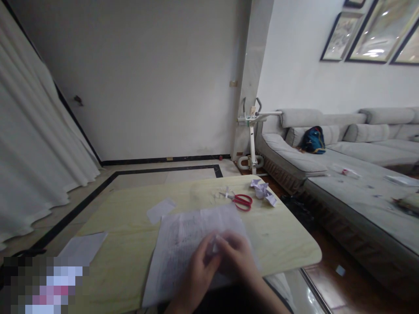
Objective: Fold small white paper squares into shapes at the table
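Observation:
Between my fingers is a small folded piece of white paper [215, 248], mostly covered by the hands. My left hand [203, 257] grips it from the left, and my right hand [236, 252] closes on it from the right. Both are above a large printed sheet [178, 244] that lies on the pale yellow table [124, 261]. Beyond that sheet, scissors with red handles [242, 202] lie beside thin white scraps [225, 191]. Several folded paper shapes [262, 191] sit near the table's far right corner.
A blank paper piece [161, 210] lies past the sheet's far left corner. More paper [83, 248] rests at the table's left edge, near a blurred-out patch. To the right stand a grey sofa [343, 161] with a blue backpack [313, 140] and a white exercise machine [252, 139].

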{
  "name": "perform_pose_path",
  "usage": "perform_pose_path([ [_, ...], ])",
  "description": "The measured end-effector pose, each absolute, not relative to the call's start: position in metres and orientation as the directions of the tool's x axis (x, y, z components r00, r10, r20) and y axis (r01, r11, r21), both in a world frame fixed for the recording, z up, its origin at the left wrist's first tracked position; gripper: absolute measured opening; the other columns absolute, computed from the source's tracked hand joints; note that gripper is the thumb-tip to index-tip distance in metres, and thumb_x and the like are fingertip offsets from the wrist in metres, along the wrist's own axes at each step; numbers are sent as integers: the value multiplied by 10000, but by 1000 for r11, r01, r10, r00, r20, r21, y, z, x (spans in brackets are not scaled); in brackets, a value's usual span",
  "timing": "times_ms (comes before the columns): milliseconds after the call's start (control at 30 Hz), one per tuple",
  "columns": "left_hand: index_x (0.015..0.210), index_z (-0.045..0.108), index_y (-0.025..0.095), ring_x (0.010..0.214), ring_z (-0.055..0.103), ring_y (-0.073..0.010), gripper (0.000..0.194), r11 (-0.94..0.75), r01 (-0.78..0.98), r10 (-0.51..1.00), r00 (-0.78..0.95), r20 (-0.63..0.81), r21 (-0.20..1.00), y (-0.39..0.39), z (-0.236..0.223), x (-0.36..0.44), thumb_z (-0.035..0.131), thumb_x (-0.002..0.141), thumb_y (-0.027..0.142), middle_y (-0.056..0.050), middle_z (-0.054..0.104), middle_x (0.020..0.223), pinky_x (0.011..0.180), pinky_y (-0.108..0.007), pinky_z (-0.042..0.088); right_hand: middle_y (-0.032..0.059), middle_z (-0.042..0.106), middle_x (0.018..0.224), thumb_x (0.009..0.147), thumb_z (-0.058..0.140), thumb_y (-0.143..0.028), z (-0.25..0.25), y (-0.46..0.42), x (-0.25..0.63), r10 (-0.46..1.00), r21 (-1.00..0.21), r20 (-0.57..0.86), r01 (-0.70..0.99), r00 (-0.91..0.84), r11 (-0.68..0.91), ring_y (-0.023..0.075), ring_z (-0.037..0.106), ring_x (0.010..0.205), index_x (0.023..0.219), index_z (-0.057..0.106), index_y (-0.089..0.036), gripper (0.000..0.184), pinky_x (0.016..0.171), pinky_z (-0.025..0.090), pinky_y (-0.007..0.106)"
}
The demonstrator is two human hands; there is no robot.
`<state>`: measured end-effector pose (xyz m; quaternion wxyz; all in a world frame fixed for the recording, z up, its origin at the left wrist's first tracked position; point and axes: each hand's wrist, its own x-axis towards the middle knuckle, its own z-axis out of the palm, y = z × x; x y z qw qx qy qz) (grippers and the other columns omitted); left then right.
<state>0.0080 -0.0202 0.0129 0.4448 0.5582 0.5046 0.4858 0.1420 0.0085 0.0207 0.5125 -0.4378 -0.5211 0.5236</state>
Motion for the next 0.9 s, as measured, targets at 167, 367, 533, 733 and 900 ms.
perform_pose_path([
  [167, 1158, 645, 193, 1175, 598, -277, 363, -87, 106, 995, -30, 91, 991, -19, 17, 8, 605, 828, 337, -105, 681, 1217, 995, -399, 479, 0, 625, 589, 754, 684, -517, 20, 10, 141, 996, -992, 46, -119, -75, 37, 144, 563, 539, 697, 654, -167, 356, 495, 438, 230],
  [367, 1207, 646, 203, 1248, 539, -283, 392, -69, 139, 997, -19, 73, 988, -18, 15, 4, 584, 848, 349, -88, 648, 1285, 1059, -432, 423, -14, 584, 537, 762, 633, -597, 24, 8, 141, 989, -994, -5, -104, -146, -20, 123, 524, 468, 719, 661, -171, 429, 436, 414, 213],
  [533, 1215, 641, 193, 1255, 534, -276, 398, -93, 147, 996, 3, 94, 985, -18, 19, 3, 563, 855, 343, -91, 636, 1301, 1046, -414, 439, -14, 584, 547, 767, 626, -587, 23, 10, 141, 991, -998, 28, -58, -133, 21, 121, 520, 490, 685, 659, -173, 423, 449, 411, 207],
  [733, 1202, 630, 199, 1215, 567, -273, 419, -94, 156, 995, -23, 98, 983, -17, 22, 7, 629, 816, 362, -95, 658, 1264, 1027, -393, 448, -2, 595, 578, 788, 632, -519, 24, 10, 140, 993, -996, 65, -68, -98, 59, 131, 527, 531, 667, 649, -166, 373, 484, 418, 217],
  [900, 1005, 659, 181, 958, 684, -247, 250, -104, 113, 990, -82, 113, 988, -16, 23, 9, 608, 820, 343, -78, 736, 994, 833, -332, 544, -22, 545, 546, 774, 660, -484, 23, 10, 139, 996, -994, 55, -97, -75, 48, 121, 486, 510, 641, 613, -167, 347, 465, 391, 214],
])
